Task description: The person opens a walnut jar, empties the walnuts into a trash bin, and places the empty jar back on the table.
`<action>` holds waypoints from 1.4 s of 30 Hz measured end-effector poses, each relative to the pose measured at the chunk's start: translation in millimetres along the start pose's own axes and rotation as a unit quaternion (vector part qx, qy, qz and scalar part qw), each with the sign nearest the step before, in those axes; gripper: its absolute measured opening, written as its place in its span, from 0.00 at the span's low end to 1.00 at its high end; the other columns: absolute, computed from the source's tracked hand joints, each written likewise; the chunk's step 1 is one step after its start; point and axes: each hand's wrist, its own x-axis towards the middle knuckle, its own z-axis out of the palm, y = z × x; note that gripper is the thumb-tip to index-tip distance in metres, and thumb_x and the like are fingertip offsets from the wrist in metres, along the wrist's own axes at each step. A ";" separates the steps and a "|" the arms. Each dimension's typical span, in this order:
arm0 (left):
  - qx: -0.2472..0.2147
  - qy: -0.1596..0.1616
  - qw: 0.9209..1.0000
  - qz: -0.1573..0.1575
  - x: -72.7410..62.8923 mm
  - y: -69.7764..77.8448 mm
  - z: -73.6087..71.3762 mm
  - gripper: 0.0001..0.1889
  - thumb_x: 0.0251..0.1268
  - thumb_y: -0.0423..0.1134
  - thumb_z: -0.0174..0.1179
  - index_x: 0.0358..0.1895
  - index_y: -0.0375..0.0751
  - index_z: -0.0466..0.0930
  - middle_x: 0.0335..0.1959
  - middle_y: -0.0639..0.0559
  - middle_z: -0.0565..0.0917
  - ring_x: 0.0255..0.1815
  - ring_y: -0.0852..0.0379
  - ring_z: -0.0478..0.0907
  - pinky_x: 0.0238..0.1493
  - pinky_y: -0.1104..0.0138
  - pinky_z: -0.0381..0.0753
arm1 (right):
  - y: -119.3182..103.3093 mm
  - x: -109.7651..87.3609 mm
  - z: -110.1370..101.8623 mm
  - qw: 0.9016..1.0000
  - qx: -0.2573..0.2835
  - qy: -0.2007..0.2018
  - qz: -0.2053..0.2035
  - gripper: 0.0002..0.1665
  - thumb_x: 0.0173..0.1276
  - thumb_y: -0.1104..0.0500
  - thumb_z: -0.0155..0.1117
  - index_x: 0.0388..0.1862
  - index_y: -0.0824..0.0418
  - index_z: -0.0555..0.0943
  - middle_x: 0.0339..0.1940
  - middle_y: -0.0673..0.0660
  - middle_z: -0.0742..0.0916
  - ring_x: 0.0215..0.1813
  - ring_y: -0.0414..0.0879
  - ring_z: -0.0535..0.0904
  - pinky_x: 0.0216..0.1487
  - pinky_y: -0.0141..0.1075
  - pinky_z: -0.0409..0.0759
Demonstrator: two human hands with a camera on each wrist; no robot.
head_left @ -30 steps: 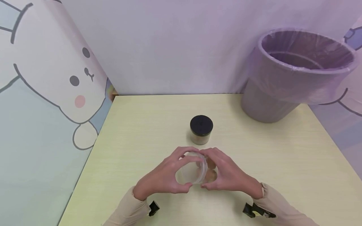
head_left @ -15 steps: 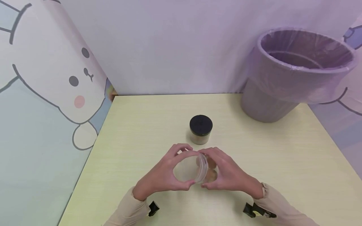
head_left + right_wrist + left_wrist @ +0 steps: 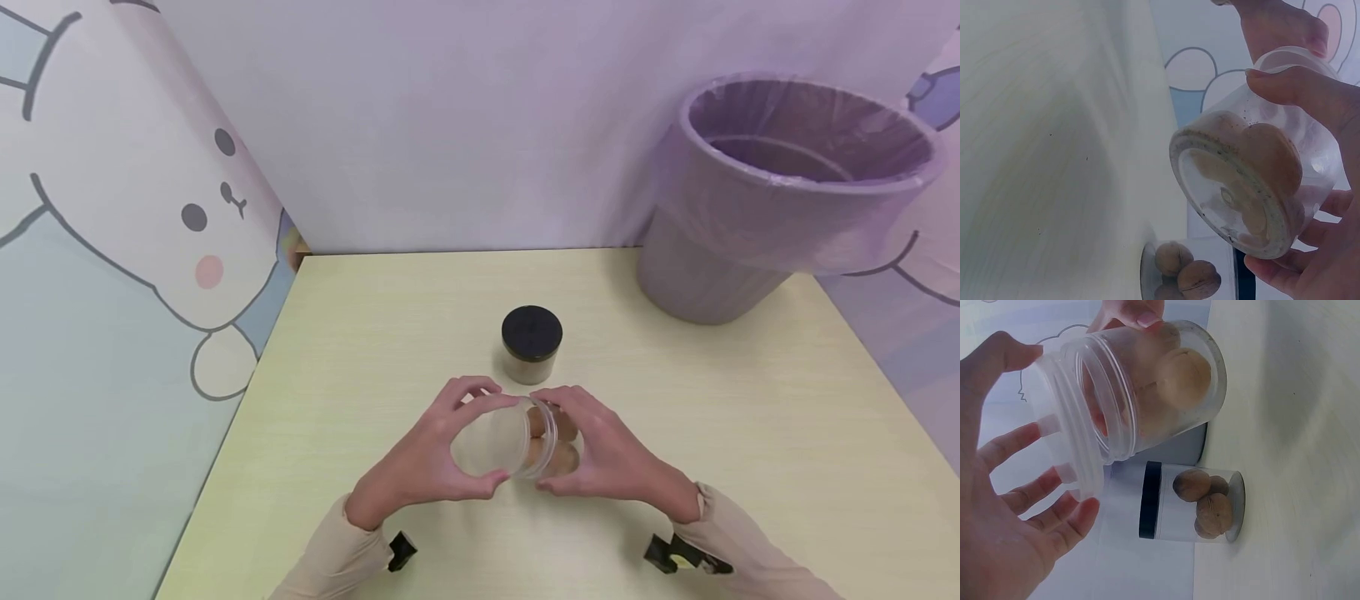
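My left hand (image 3: 427, 457) grips a translucent plastic lid (image 3: 1063, 425) by its edge, fingers and thumb spread round the rim. Opposite it, my right hand (image 3: 611, 457) holds a clear jar (image 3: 1113, 394) tilted on its side, its mouth turned toward the lid. Several walnuts (image 3: 1185, 378) lie inside near the jar's bottom, which faces the camera in the right wrist view. The lid stands just off the threaded mouth, overlapping it in the head view. Just beyond both hands, a second jar (image 3: 531, 367) with a black lid (image 3: 532, 332) stands upright, also holding walnuts (image 3: 1215, 512).
A grey waste bin (image 3: 720, 275) with a thin purple liner stands at the back right of the pale wooden table (image 3: 375, 333). Behind rises a plain whitish wall (image 3: 450, 125); a panel with a cartoon animal (image 3: 150, 167) borders the left side.
My left hand has shifted left and slightly away from me, drawing the lid off the jar's mouth. The jar in my right hand has risen a little; the black-lidded jar stays put.
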 end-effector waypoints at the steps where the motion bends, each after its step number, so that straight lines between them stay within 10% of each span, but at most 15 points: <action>1: 0.001 0.001 1.000 -0.001 -0.5 -0.3 -0.4 0.38 0.39 0.46 0.73 0.62 0.57 0.72 0.58 0.59 0.66 0.54 0.61 0.64 0.49 0.64 0.74 | -0.1 0.1 -0.1 1.000 0.001 0.000 0.001 0.53 0.34 0.43 0.82 0.62 0.52 0.70 0.52 0.43 0.77 0.50 0.36 0.71 0.47 0.39 0.76; 42: 0.043 0.008 0.998 -0.040 -12.8 -10.9 -7.8 0.36 0.41 0.45 0.73 0.61 0.57 0.73 0.56 0.57 0.68 0.52 0.58 0.64 0.46 0.62 0.72 | 10.5 -3.8 -28.0 0.999 -0.023 0.045 0.015 0.56 0.29 0.48 0.85 0.62 0.57 0.71 0.53 0.46 0.79 0.51 0.41 0.74 0.49 0.42 0.74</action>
